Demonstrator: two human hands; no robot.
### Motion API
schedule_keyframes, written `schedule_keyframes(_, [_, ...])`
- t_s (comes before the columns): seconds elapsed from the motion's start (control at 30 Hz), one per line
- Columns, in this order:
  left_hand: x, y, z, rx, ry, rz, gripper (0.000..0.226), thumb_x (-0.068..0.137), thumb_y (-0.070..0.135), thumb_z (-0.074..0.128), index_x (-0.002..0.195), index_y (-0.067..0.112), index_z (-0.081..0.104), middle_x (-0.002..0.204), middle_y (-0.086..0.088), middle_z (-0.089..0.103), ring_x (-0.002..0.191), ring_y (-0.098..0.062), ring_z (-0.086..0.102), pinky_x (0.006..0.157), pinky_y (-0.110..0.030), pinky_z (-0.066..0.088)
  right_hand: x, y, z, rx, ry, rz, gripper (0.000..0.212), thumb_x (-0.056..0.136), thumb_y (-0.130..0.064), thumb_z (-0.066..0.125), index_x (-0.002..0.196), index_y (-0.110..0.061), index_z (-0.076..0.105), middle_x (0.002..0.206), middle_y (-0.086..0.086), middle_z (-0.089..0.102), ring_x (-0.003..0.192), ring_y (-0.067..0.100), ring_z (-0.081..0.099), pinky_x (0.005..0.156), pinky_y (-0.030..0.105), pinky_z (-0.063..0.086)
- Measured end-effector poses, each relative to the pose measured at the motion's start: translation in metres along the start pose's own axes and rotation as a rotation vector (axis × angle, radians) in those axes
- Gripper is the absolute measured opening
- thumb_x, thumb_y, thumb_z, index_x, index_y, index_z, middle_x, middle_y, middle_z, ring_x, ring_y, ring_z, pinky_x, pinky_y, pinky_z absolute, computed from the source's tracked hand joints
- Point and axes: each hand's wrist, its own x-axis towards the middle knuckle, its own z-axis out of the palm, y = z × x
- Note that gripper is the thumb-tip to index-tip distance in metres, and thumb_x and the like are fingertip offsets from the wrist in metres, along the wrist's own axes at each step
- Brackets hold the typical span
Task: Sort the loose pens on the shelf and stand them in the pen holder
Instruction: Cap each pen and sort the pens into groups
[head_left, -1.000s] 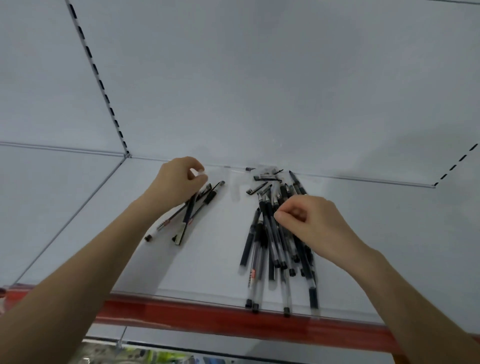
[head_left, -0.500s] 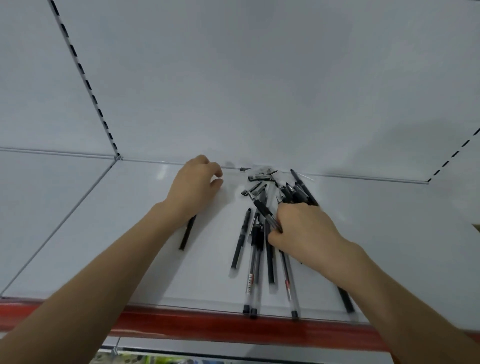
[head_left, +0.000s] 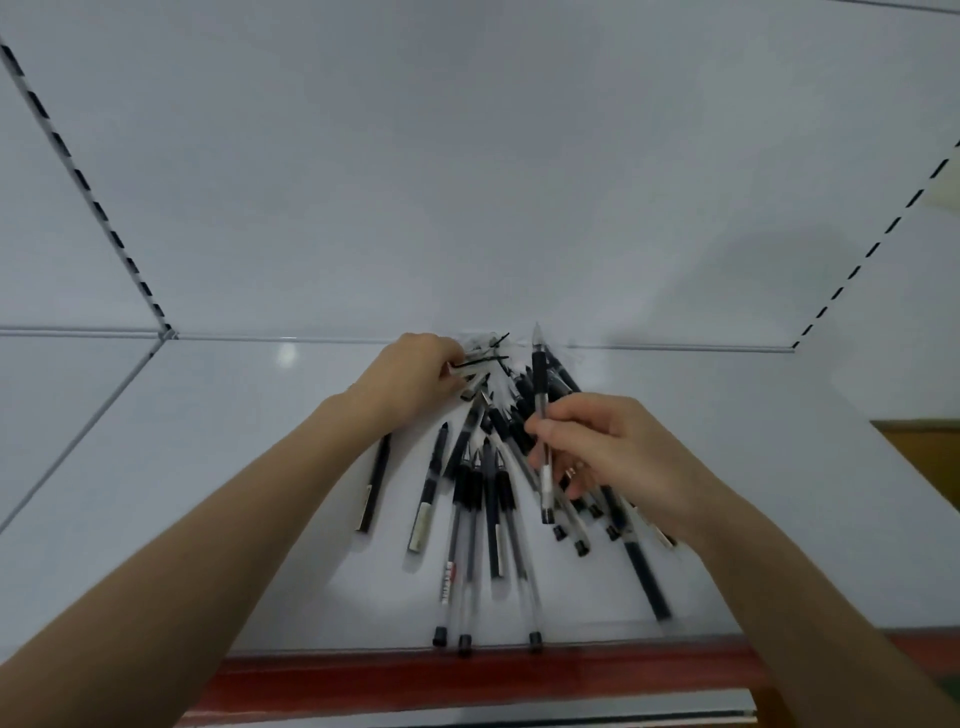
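Right hand (head_left: 613, 457) grasps one pen (head_left: 541, 415) upright above the pile (head_left: 488, 499); left hand (head_left: 415, 374), at eleven o'clock, pinches pen caps (head_left: 480, 358).

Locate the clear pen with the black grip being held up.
Head view, right of centre: the clear pen stands nearly upright in the right hand, above the pen pile.

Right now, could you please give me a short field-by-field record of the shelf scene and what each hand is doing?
surface: white shelf with red front edge
pens: loose pile, mostly black, fanned out toward the front edge
right hand: pinching one pen, lifted above the pile, tip toward the back wall
left hand: closed on small items at the back of the pile
pen holder: not in view
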Motion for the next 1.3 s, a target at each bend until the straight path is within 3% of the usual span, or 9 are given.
schedule_keyframes(0.17, [-0.016,0.010,-0.019,-0.334,0.101,0.005,0.009,0.086,0.013,0.059,0.093,0.013,0.065,0.094,-0.003,0.066,0.085,-0.014,0.058,0.081,-0.019,0.044,-0.008,-0.002,-0.005,0.225,0.012,-0.021,0.014,0.092,-0.013,0.048,0.089,-0.011,0.062,0.067,-0.001,0.070,0.064,0.016,0.067,0.060,0.023,0.056])
schedule_keyframes(0.27, [-0.036,0.024,-0.035,-0.630,0.075,0.033,0.016,0.086,0.008,0.059,0.084,0.024,0.060,0.084,0.005,0.065,0.081,-0.011,0.063,0.080,-0.019,0.050,-0.012,0.001,-0.009,0.071,0.166,-0.209,0.016,0.092,-0.011,0.047,0.087,-0.013,0.063,0.050,-0.006,0.051,0.045,0.006,0.043,0.044,0.017,0.038])
schedule_keyframes(0.33, [-0.047,0.032,-0.044,-0.717,0.096,0.051,0.018,0.085,0.006,0.059,0.084,0.024,0.060,0.085,0.002,0.066,0.079,-0.008,0.063,0.078,-0.016,0.049,-0.016,0.000,-0.012,-0.075,0.245,-0.343,0.016,0.090,-0.013,0.050,0.084,-0.017,0.064,0.050,-0.007,0.047,0.042,0.004,0.037,0.043,0.011,0.031])
schedule_keyframes(0.47, [-0.061,0.042,-0.056,-0.781,0.167,0.053,0.018,0.083,0.006,0.061,0.084,0.023,0.062,0.090,0.001,0.067,0.082,-0.004,0.062,0.077,-0.012,0.048,-0.024,-0.004,-0.018,-0.280,0.292,-0.481,0.014,0.087,-0.016,0.057,0.077,-0.021,0.065,0.051,-0.010,0.050,0.043,0.004,0.042,0.045,0.006,0.032])
schedule_keyframes(0.73, [-0.071,0.048,-0.065,-0.754,0.159,0.085,0.022,0.082,0.007,0.062,0.084,0.029,0.062,0.091,0.010,0.065,0.083,0.005,0.061,0.073,-0.005,0.045,-0.030,-0.009,-0.020,-0.324,0.255,-0.504,0.019,0.084,-0.018,0.060,0.072,-0.032,0.063,0.055,-0.006,0.055,0.045,0.005,0.044,0.045,0.010,0.035])
schedule_keyframes(0.9, [-0.074,0.051,-0.065,-0.801,0.075,0.109,0.018,0.079,0.011,0.066,0.082,0.028,0.065,0.076,0.017,0.070,0.076,0.004,0.064,0.069,-0.006,0.045,-0.031,-0.009,-0.018,-0.303,0.168,-0.476,0.015,0.085,-0.027,0.058,0.072,-0.027,0.065,0.052,-0.006,0.050,0.046,0.005,0.042,0.047,0.011,0.033])
schedule_keyframes(1.03, [-0.074,0.054,-0.062,-0.911,0.138,0.070,0.014,0.077,0.005,0.064,0.074,0.019,0.066,0.059,0.005,0.065,0.059,-0.002,0.059,0.061,-0.008,0.045,-0.032,-0.011,-0.013,-0.247,0.120,-0.480,0.026,0.085,-0.039,0.050,0.074,-0.021,0.065,0.048,-0.010,0.043,0.044,0.004,0.038,0.046,0.009,0.031])
schedule_keyframes(1.23, [-0.081,0.052,-0.061,-0.856,0.095,0.104,0.012,0.079,0.005,0.063,0.075,0.016,0.066,0.057,0.008,0.066,0.057,-0.001,0.059,0.061,-0.008,0.045,-0.036,-0.009,0.000,-0.175,0.117,-0.474,0.040,0.078,-0.040,0.046,0.081,-0.006,0.068,0.047,-0.006,0.041,0.042,0.004,0.035,0.044,0.009,0.029])
schedule_keyframes(1.3, [-0.081,0.053,-0.063,-0.884,0.136,0.088,0.007,0.077,0.008,0.064,0.076,0.014,0.066,0.060,0.008,0.067,0.060,-0.003,0.060,0.062,-0.010,0.048,-0.034,-0.009,0.006,-0.140,0.137,-0.442,0.032,0.083,-0.035,0.048,0.082,-0.011,0.069,0.045,-0.008,0.041,0.040,0.004,0.035,0.043,0.009,0.028])
